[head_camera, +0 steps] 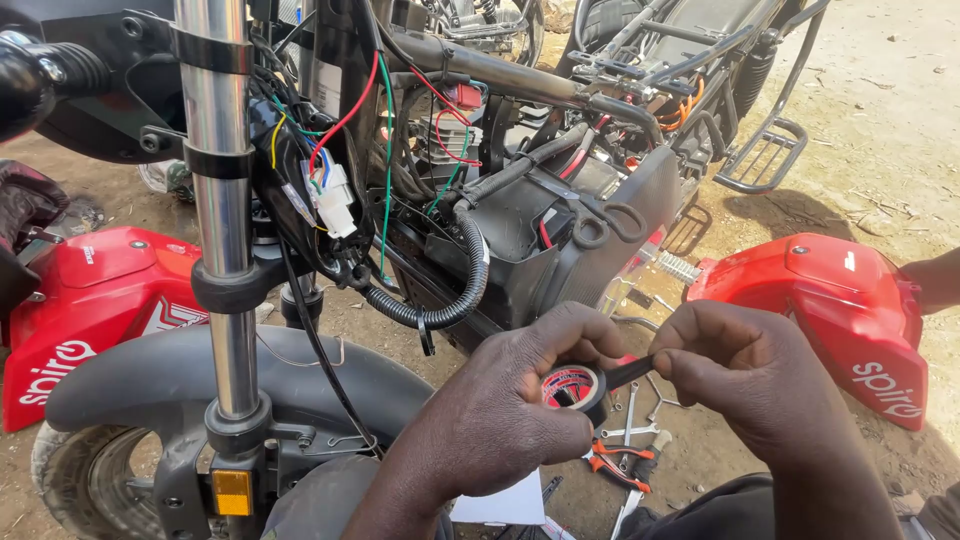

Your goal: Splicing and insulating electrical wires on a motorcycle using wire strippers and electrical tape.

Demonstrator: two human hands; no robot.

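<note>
So far only the tape is in play: the left hand is closed around a roll of black insulating tape, thumb and fingers pinching its rim, while the right hand grips the free end between thumb and forefinger, drawn a short way off the roll; no strip looks cut yet, and none reaches the bike; just below the hands, on the dirt, lie orange-handled pliers and a couple of spanners, untouched; above and beyond the hands the stripped motorcycle shows a black corrugated conduit and, further up to the left, loose coloured wires ending in a white connector, which look bare and unwrapped; red body panels lie off to either side.
</note>
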